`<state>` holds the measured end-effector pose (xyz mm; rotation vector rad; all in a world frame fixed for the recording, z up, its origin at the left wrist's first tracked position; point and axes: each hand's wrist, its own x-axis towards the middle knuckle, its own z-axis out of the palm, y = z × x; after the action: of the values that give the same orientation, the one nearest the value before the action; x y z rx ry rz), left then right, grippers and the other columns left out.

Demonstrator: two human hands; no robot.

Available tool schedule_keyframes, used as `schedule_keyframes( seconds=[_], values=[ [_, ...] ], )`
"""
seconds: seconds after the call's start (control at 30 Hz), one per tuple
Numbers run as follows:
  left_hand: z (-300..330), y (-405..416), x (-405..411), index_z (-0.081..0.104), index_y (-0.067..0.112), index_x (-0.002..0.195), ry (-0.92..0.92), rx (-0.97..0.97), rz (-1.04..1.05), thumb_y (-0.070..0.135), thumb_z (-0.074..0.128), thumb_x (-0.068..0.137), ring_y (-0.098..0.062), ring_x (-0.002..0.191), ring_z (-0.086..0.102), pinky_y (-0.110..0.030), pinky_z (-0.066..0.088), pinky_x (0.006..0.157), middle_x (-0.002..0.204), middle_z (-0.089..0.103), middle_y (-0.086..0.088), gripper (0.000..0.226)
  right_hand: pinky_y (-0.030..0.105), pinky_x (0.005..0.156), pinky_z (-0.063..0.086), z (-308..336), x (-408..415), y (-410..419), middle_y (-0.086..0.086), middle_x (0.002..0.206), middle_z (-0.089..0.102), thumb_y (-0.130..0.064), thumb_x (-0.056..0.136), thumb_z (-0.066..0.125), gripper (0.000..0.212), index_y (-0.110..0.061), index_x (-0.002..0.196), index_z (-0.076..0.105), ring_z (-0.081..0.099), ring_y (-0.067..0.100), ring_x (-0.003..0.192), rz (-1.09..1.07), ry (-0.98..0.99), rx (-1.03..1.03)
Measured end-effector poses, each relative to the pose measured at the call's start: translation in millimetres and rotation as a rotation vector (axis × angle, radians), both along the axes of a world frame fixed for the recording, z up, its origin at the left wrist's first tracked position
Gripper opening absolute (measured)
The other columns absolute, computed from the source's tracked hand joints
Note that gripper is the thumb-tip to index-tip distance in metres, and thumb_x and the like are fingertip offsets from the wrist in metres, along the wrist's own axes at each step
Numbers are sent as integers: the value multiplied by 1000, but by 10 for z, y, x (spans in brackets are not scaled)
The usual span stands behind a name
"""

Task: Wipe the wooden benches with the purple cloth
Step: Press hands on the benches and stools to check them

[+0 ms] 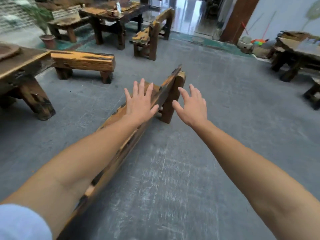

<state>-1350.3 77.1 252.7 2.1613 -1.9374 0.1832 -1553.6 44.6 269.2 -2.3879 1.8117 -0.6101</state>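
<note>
Both arms reach forward, palms down: the left hand (140,103) hovers, fingers spread, over the nearest bench (121,141), the right hand (192,108) open and empty over the gray floor (225,101) beside it. Two more benches (83,62) (150,38) stand beyond, near two tables (19,64) (112,13). No cloth shows.

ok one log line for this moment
left hand: open, empty | right hand: open, empty | long worn wooden bench: below left arm | purple cloth: not visible
</note>
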Motion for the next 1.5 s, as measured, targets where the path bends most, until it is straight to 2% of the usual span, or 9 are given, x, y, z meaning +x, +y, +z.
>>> schedule_keyframes(
  seconds=[0.17,0.43,0.67,0.83,1.07,1.2,1.27,1.37,1.5],
  values=[
    [36,-1103,-296,6,24,160,1,-22,94,62,47,93,-36,155,2,-68,11,119,169,0,-13,87,54,121,25,139,-186,-1349,13,168,23,-54,97,50,62,-30,153,41,18,32,155,90,0,1],
    [-448,-3171,-369,13,24,159,51,4,182,64,48,90,-36,155,6,-69,15,117,168,7,-13,87,55,121,24,-372,-244,-3458,11,169,23,-57,96,46,63,-32,154,39,17,30,156,157,28,76],
    [-495,-4613,-511,10,23,159,44,56,257,64,46,91,-36,155,5,-68,15,118,169,6,-13,87,56,120,28,-362,-361,-5260,15,167,25,-56,96,46,65,-29,154,39,22,33,154,230,58,93],
    [-716,-5188,-559,11,24,159,16,78,361,64,47,91,-34,155,4,-66,14,119,169,4,-13,87,56,120,27,-601,-197,-6098,15,168,23,-55,97,45,64,-28,155,39,20,34,155,342,69,103],
    [-1122,-5380,-632,16,28,158,61,67,493,66,39,93,-35,155,9,-66,16,119,168,10,-13,78,52,120,28,-1000,-135,-6621,14,169,20,-52,99,50,66,-27,158,33,19,34,155,476,45,231],
    [-1588,-5553,-605,23,42,154,131,120,599,69,33,95,-36,154,13,-70,19,116,168,11,-7,66,56,119,30,-1316,23,-7097,14,169,20,-52,99,48,66,-26,158,32,19,35,154,616,202,243],
    [-1678,-5647,-522,25,47,152,121,117,631,71,29,95,-37,153,15,-71,21,115,169,11,-2,62,57,120,27,-1401,126,-7264,14,169,22,-51,98,47,65,-25,157,35,20,34,155,713,291,104],
    [-1919,-5860,-324,22,48,153,126,132,688,74,24,94,-38,151,19,-68,25,114,169,9,0,64,59,121,23,-1633,378,-7592,14,167,28,-50,97,46,62,-24,154,41,22,34,154,776,275,-30],
    [-2578,-5820,-428,20,47,153,216,129,733,72,24,96,-39,142,35,-60,39,106,168,13,0,63,59,119,24,-2383,587,-7836,7,165,35,-53,102,34,60,-26,156,36,29,34,151,846,412,164]
  ],
)
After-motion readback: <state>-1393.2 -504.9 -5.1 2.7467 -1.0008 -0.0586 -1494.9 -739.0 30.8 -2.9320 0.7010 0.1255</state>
